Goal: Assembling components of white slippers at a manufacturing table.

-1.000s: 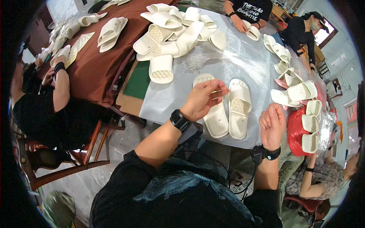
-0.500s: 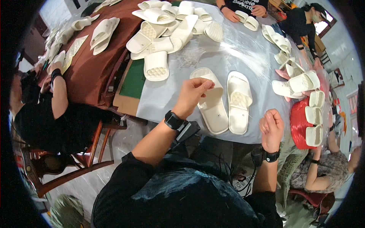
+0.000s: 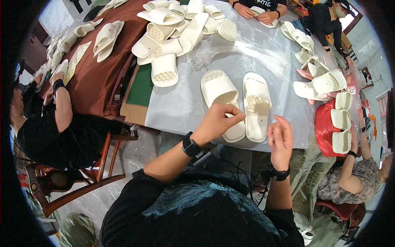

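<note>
The cream slide sandals lie paired on the counter; I see the left hand with fingers pinched, on what, if anything, I can't tell, the right hand loosely curled, apparently empty. A low sweep could skew them.

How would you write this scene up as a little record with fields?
Centre: white, broad-strapped left slipper and matching right slipper, side by side
Surface: translucent grey plastic sheet
Left grip: overlaps the left slipper in view; contact and contents unclear
Right grip: near the right slipper, blurred; nothing visibly held
Far left of sheet: heap of white slippers
Right: shiny red bundle
</note>
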The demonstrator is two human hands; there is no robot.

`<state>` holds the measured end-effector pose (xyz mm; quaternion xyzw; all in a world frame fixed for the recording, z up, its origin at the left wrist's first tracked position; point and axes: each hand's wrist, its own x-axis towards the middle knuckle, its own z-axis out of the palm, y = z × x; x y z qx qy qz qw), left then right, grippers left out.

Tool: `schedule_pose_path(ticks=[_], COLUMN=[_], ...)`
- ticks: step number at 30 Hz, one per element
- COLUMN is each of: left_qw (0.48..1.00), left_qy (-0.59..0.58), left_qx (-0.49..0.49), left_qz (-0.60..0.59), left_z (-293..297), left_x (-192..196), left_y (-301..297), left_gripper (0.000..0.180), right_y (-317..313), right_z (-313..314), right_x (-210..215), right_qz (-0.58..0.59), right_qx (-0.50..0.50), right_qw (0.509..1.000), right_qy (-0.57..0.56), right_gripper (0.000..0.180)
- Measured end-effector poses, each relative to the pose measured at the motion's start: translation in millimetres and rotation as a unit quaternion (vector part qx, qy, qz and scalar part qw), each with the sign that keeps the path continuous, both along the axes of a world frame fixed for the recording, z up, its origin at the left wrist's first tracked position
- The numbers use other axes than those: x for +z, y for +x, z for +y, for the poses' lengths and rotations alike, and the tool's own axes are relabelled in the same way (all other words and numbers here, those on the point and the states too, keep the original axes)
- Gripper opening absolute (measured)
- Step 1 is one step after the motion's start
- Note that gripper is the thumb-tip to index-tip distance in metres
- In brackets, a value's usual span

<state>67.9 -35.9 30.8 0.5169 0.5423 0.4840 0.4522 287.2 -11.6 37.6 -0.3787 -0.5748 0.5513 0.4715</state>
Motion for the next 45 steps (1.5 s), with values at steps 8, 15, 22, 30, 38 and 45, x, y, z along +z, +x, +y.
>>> schedule_pose_path(ticks=[8, 15, 22, 30, 38, 45], left_qw=[0.997, 0.984, 0.947, 0.962, 0.966, 0.982], left_qy=[0.013, -0.017, -0.017, -0.039, -0.028, 0.082], left_qx=[0.021, 0.038, 0.061, 0.079, 0.100, 0.172], left_qz=[-0.076, -0.171, -0.316, -0.260, -0.236, 0.006], left_z=[-2.5, 0.8, 0.8, 2.4, 4.5, 25.8], left_x=[-11.0, -23.3, -25.3, -31.1, -33.8, -18.6], left_y=[-3.7, -12.0, -13.2, -11.7, -10.4, -65.8], left_gripper=[0.018, 0.019, 0.020, 0.021, 0.021, 0.020], right_y=[-41.2, -60.7, -64.9, -65.3, -57.4, -45.4], right_z=[-4.1, -1.6, -3.5, -2.2, 1.5, 32.2], right_x=[-11.0, -16.4, -12.7, -14.5, -3.7, 1.9], right_qz=[-0.098, -0.039, -0.149, -0.132, -0.096, -0.246], right_qx=[0.171, 0.142, 0.224, 0.192, 0.121, 0.087], right_qw=[0.980, 0.989, 0.958, 0.970, 0.984, 0.961], right_qy=[-0.037, -0.016, 0.097, 0.066, -0.086, 0.087], right_gripper=[0.023, 0.016, 0.020, 0.027, 0.013, 0.008])
